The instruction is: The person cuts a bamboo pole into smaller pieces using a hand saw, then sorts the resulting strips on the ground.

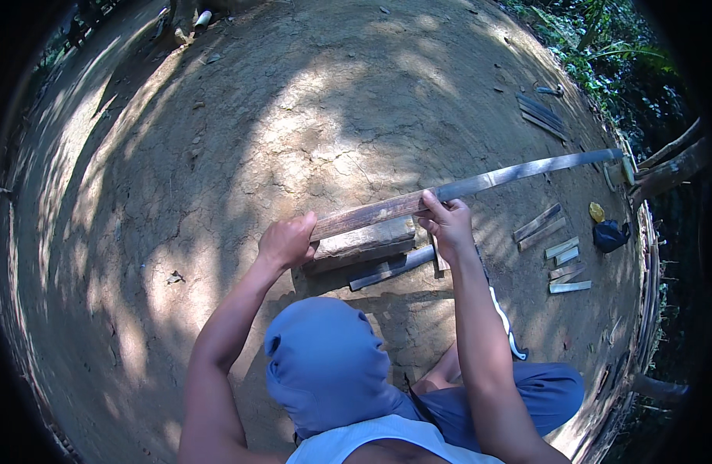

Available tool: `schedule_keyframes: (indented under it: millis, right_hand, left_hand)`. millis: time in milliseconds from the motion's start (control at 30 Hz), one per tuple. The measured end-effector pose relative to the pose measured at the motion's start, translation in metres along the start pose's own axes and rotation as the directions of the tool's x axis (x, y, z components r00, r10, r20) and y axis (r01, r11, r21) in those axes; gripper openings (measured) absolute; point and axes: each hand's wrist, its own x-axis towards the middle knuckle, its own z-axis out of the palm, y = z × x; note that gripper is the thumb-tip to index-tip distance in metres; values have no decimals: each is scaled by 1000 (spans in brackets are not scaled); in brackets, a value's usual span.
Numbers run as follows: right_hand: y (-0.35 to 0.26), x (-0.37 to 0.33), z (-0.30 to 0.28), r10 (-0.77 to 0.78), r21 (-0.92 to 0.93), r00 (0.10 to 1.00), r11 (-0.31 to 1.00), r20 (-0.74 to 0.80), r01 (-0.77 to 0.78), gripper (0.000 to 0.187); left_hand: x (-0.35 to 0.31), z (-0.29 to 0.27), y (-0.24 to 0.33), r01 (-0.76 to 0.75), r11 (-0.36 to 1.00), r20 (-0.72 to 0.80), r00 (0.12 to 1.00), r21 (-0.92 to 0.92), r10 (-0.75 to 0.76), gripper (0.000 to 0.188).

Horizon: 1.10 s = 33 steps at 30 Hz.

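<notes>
A long, narrow brown slat (371, 215), seemingly split bamboo or wood, is held level in front of me. My left hand (286, 241) is closed round its left end. With thumb and fingers, my right hand (447, 223) pinches it farther right. Beyond that hand a greyish strip (526, 170) runs on to the right; I cannot tell whether it is the same piece. Just below the slat lies a thick wooden block (360, 246) on the ground. Beside my right forearm is a tool with a white, curved handle (501, 313), its upper part partly hidden.
A dark strip (391, 268) lies against the block's near side. Several short slats (537, 226) and pale pieces (570, 287) lie to the right, near a black bag (609, 235). More dark strips (541, 116) are farther off. Branches (669, 172) and greenery edge the right side.
</notes>
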Motion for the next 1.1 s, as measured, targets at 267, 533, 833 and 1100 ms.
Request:
schedule_keyframes:
  millis: [267,533,833,1100]
  right_hand:
    - [75,31,-9,183,86,983,980,-5,-181,28]
    - [80,54,-24,122,270,991,953,64,-135,16]
    - [98,66,-67,156,341,985,925,69,-171,13]
    - [111,70,-49,136,213,991,968,-3,-132,15]
  left_hand:
    - [-22,5,-9,107,983,164,978,147,-131,35]
    - [-5,-3,4,15,988,106,994,154,-32,25]
    - [17,17,21,-4,963,0,1000,270,4,18]
    - [3,30,18,37,981,62,997,193,-50,55]
